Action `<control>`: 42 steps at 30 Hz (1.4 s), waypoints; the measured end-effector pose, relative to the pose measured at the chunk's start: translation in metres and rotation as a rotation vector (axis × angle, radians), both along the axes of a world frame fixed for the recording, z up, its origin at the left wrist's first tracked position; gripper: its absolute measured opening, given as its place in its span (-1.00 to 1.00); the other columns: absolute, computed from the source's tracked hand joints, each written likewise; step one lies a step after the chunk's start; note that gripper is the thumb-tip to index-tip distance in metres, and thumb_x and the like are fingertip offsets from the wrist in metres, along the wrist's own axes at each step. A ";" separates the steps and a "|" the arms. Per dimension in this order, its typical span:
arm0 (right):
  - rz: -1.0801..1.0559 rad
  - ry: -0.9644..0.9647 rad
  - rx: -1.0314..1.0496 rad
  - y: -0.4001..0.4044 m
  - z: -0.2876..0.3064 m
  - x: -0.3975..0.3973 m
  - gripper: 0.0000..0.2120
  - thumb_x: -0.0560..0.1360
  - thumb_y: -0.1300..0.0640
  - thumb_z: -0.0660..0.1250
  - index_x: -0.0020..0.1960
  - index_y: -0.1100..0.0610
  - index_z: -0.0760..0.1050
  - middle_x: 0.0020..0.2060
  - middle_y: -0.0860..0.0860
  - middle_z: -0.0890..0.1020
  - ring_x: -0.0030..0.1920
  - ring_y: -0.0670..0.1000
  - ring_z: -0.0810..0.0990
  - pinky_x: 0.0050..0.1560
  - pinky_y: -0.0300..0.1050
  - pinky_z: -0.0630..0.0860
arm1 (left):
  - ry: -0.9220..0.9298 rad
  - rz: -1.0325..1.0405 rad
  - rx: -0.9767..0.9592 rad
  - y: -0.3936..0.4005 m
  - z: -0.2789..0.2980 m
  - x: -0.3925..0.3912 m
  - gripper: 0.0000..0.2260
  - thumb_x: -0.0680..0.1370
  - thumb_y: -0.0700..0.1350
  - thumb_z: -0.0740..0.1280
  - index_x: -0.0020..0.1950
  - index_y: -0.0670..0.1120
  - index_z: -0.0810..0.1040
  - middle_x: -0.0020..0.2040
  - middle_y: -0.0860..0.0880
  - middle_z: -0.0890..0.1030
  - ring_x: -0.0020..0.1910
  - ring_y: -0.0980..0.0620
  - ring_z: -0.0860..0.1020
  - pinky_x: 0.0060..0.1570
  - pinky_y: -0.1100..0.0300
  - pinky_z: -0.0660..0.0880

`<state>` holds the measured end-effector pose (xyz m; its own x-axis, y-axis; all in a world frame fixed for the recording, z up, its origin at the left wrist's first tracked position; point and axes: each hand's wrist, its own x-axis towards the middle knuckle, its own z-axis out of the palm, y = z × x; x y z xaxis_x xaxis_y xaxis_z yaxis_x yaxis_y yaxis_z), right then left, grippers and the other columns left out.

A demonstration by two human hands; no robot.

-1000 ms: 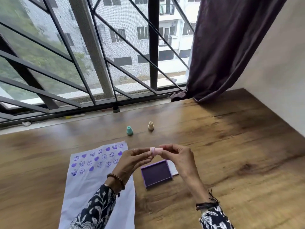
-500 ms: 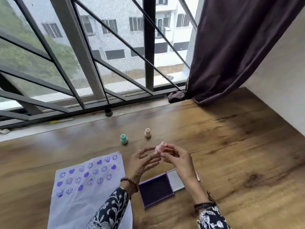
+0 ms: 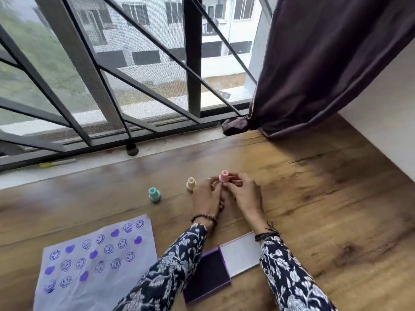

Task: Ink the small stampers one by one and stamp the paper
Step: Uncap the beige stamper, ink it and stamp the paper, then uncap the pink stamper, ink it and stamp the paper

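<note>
R hand [image 3: 246,193]: fingers closed round the pink stamper [image 3: 224,176], gripping its lower part; stamper upright, over the table [image 3: 314,209], far side.
L hand [image 3: 205,194]: fingertips also pinch the pink stamper from the left; bead bracelet on wrist.
Beige stamper [image 3: 191,183]: upright on table, just left of L hand.
Teal stamper [image 3: 154,194]: upright, further left, apart from beige one.
Ink pad [image 3: 205,278]: open, purple, near edge, betw. the forearms; lid [image 3: 241,254] flat beside it on the right.
Paper [image 3: 96,265]: near left, w/ purple smiley and heart prints in rows.
Sleeves: dark floral, both arms.
</note>
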<state>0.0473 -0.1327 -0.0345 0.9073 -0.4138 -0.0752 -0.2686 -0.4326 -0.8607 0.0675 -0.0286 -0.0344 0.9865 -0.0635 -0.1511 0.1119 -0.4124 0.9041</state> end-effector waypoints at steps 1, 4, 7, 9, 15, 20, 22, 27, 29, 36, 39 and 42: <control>-0.001 -0.004 -0.033 0.001 0.000 0.000 -0.81 0.37 0.13 0.45 -0.03 -0.02 0.60 -0.11 -0.03 0.72 -0.14 -0.12 0.64 -0.16 -0.22 0.56 | 0.017 -0.002 -0.027 -0.001 0.000 0.000 -0.83 0.52 -0.17 0.27 0.08 -0.08 0.55 -0.45 -0.06 0.60 -0.57 0.13 0.52 -0.46 0.28 0.55; -0.035 -0.025 -0.061 0.005 0.001 -0.003 -0.75 0.39 0.19 0.43 0.06 0.04 0.59 -0.05 0.02 0.69 -0.10 -0.05 0.63 -0.09 -0.17 0.54 | 0.012 -0.013 -0.067 0.005 0.002 -0.008 -0.85 0.53 -0.14 0.26 0.08 0.00 0.51 -0.47 0.01 0.55 -0.61 0.21 0.48 -0.55 0.41 0.48; -0.202 -0.052 -0.031 0.014 0.004 -0.015 -0.83 0.40 0.19 0.42 0.00 0.12 0.58 -0.08 0.10 0.67 -0.12 0.01 0.60 -0.08 -0.12 0.50 | 0.051 0.021 -0.123 0.027 -0.002 -0.027 -0.94 0.51 -0.11 0.30 -0.15 0.01 0.54 -0.45 0.01 0.57 -0.53 0.12 0.52 -0.47 0.24 0.53; -0.232 -0.052 0.003 0.026 0.004 -0.025 -0.91 0.40 0.17 0.41 -0.10 0.12 0.57 -0.15 0.10 0.68 -0.14 0.06 0.62 -0.08 -0.01 0.56 | 0.060 0.106 -0.117 0.049 -0.009 -0.038 -0.86 0.50 -0.09 0.30 -0.26 0.02 0.51 -0.45 0.02 0.57 -0.53 0.14 0.52 -0.47 0.25 0.53; 0.022 0.001 0.047 0.068 0.002 -0.011 -0.79 0.40 0.28 0.37 0.03 0.18 0.57 -0.05 0.12 0.69 -0.08 0.04 0.64 -0.15 -0.37 0.40 | 0.133 0.179 -0.086 0.079 -0.008 -0.027 -0.96 0.51 -0.12 0.27 -0.08 0.03 0.45 -0.57 0.00 0.58 -0.47 -0.08 0.62 -0.22 -0.03 0.62; 0.119 0.048 0.044 0.076 0.006 0.009 -0.73 0.36 0.35 0.35 0.04 0.21 0.55 -0.03 0.16 0.68 -0.03 0.07 0.63 -0.15 -0.42 0.40 | 0.144 0.090 -0.054 0.075 0.005 -0.011 -0.84 0.52 -0.14 0.21 0.08 -0.04 0.49 -0.44 -0.02 0.62 -0.52 0.02 0.61 -0.29 -0.01 0.64; 0.131 0.025 0.045 0.076 0.009 0.004 -0.78 0.36 0.31 0.40 0.00 0.22 0.57 -0.07 0.16 0.69 -0.08 0.04 0.63 -0.24 -0.52 0.39 | 0.153 0.101 -0.129 0.076 0.007 -0.014 -0.88 0.52 -0.16 0.22 -0.01 -0.03 0.51 -0.39 -0.04 0.63 -0.48 -0.05 0.61 -0.23 -0.15 0.63; 0.122 -0.040 0.312 0.075 0.029 -0.036 -0.85 0.38 0.19 0.45 -0.06 0.09 0.58 -0.18 0.00 0.66 -0.14 -0.07 0.63 -0.08 -0.33 0.56 | 0.103 0.099 -0.384 0.088 0.017 -0.047 -0.90 0.49 -0.17 0.32 -0.12 0.04 0.55 -0.19 -0.09 0.64 -0.23 -0.02 0.63 -0.19 0.07 0.63; 0.118 -0.031 0.549 0.075 0.040 -0.059 -0.90 0.40 0.23 0.42 -0.11 0.09 0.55 -0.18 0.07 0.66 -0.20 -0.03 0.64 -0.16 -0.21 0.62 | 0.108 0.067 -0.517 0.092 0.026 -0.066 -0.88 0.48 -0.22 0.32 -0.10 0.01 0.55 -0.14 -0.04 0.63 -0.14 0.08 0.60 -0.13 0.25 0.58; 0.177 -0.007 0.852 0.076 0.047 -0.135 -0.79 0.29 0.02 0.40 -0.11 0.08 0.59 -0.25 -0.01 0.72 -0.22 -0.09 0.66 -0.25 -0.28 0.60 | 0.143 0.012 -0.563 0.106 0.046 -0.127 -0.86 0.43 -0.25 0.37 -0.02 -0.16 0.63 -0.16 0.01 0.71 -0.14 0.13 0.63 -0.18 0.37 0.56; 0.163 -0.016 0.781 0.082 0.045 -0.151 -0.80 0.30 -0.04 0.37 -0.14 0.04 0.59 -0.28 -0.06 0.67 -0.30 -0.15 0.61 -0.32 -0.29 0.56 | 0.114 0.020 -0.529 0.108 0.049 -0.142 -0.89 0.39 -0.20 0.42 -0.11 -0.11 0.67 -0.22 0.05 0.72 -0.19 0.16 0.64 -0.20 0.38 0.54; 0.139 -0.030 0.708 0.091 0.043 -0.162 -0.83 0.41 -0.05 0.29 -0.14 0.04 0.53 -0.32 -0.07 0.63 -0.36 -0.17 0.55 -0.38 -0.30 0.51 | 0.105 0.045 -0.482 0.110 0.050 -0.154 -0.90 0.37 -0.16 0.45 -0.13 -0.09 0.68 -0.23 0.03 0.73 -0.21 0.14 0.64 -0.21 0.40 0.53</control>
